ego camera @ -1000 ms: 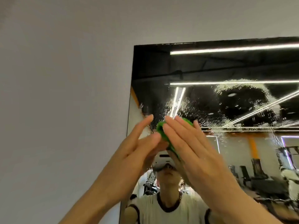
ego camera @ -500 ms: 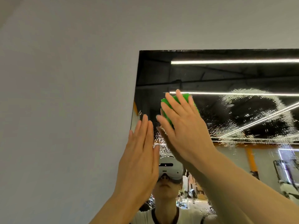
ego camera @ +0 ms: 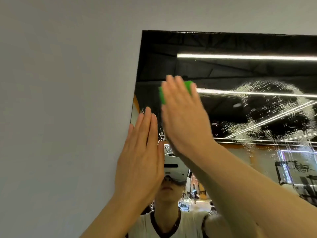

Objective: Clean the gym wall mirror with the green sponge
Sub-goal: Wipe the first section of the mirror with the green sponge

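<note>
While the right hand [ego camera: 184,115] presses the bright green rectangular foam sponge [ego camera: 162,97] flat against the dark wall-mounted gym mirror [ego camera: 240,71], the wiping step looks under way near the glass's upper left corner; fingers lie straight and spread over the sponge, not curled round it; beaded wet residue [ego camera: 267,107] to the right of the grip seems the next stretch to cover; the left hand [ego camera: 142,152], below-left of the grip, is raised flat and holds nothing; whether it touches the glass I cannot tell.
</note>
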A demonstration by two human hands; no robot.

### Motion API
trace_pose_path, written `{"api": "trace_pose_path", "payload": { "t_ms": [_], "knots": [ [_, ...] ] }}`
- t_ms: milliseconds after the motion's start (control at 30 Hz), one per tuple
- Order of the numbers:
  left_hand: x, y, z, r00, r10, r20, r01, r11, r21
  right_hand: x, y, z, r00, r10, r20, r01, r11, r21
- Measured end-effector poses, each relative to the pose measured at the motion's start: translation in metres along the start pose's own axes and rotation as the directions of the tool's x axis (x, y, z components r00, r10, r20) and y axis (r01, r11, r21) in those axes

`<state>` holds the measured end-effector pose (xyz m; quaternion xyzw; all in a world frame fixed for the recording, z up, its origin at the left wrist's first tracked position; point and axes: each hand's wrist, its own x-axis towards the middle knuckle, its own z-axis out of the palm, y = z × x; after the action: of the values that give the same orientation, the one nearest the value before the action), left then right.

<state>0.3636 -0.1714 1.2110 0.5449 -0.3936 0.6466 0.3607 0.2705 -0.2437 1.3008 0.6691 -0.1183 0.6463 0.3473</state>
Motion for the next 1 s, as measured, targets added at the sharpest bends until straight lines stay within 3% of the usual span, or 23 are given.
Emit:
{"api": "trace_pose_path", "payload": {
  "t_ms": [67, 133, 267, 333, 400, 500, 567, 633, 700, 800, 900, 1000],
  "knots": [
    [0.0, 0.001, -0.002, 1.0, 0.005, 0.003, -0.005, 1.0, 0.001, -0.001, 0.005, 0.0, 0.995, -0.102, 0.023, 0.102, 0.995, 0.004],
    [-0.001, 0.001, -0.001, 1.0, 0.018, 0.01, -0.018, 0.999, 0.03, -0.02, 0.036, -0.004, 0.998, -0.06, 0.023, 0.059, 0.997, 0.055],
    [-0.004, -0.002, 0.001, 1.0, 0.026, 0.004, -0.026, 0.999, 0.043, -0.061, 0.092, -0.017, 0.951, 0.308, 0.03, -0.309, 0.95, 0.053],
    [-0.004, -0.003, 0.001, 1.0, 0.031, 0.001, -0.031, 0.999, 0.037, -0.053, 0.072, -0.018, 0.927, 0.373, 0.032, -0.374, 0.927, 0.04],
    [-0.003, -0.003, 0.001, 1.0, 0.03, 0.002, -0.03, 0.999, 0.037, -0.035, 0.033, -0.015, 0.965, 0.261, 0.031, -0.262, 0.962, 0.073],
    [-0.001, -0.001, -0.004, 1.0, 0.001, 0.025, -0.001, 1.0, -0.009, -0.028, -0.005, -0.005, 0.999, -0.033, 0.012, 0.032, 0.998, 0.057],
    [-0.002, 0.0, -0.007, 1.0, 0.003, 0.03, -0.003, 1.0, -0.006, -0.042, 0.015, -0.006, 0.998, -0.062, 0.002, 0.062, 0.995, 0.072],
    [-0.008, -0.002, -0.01, 0.999, -0.002, 0.045, 0.003, 1.0, -0.025, -0.067, 0.054, -0.012, 0.999, 0.052, 0.006, -0.052, 0.993, 0.105],
    [-0.019, -0.004, -0.015, 0.999, -0.025, 0.048, 0.029, 0.996, -0.083, -0.088, 0.088, -0.021, 0.964, 0.263, 0.036, -0.265, 0.958, 0.105],
    [-0.034, -0.009, -0.02, 0.998, -0.047, 0.03, 0.049, 0.993, -0.106, -0.083, 0.068, -0.024, 0.911, 0.41, 0.039, -0.412, 0.908, 0.077],
    [-0.041, -0.012, -0.02, 0.998, -0.042, 0.041, 0.044, 0.998, -0.053, -0.059, -0.004, -0.015, 0.984, 0.178, -0.015, -0.176, 0.978, 0.108],
    [-0.041, -0.01, -0.019, 0.991, -0.106, 0.087, 0.111, 0.993, -0.052, -0.057, -0.026, -0.008, 0.996, -0.088, -0.02, 0.089, 0.994, 0.069]
  ]
}}
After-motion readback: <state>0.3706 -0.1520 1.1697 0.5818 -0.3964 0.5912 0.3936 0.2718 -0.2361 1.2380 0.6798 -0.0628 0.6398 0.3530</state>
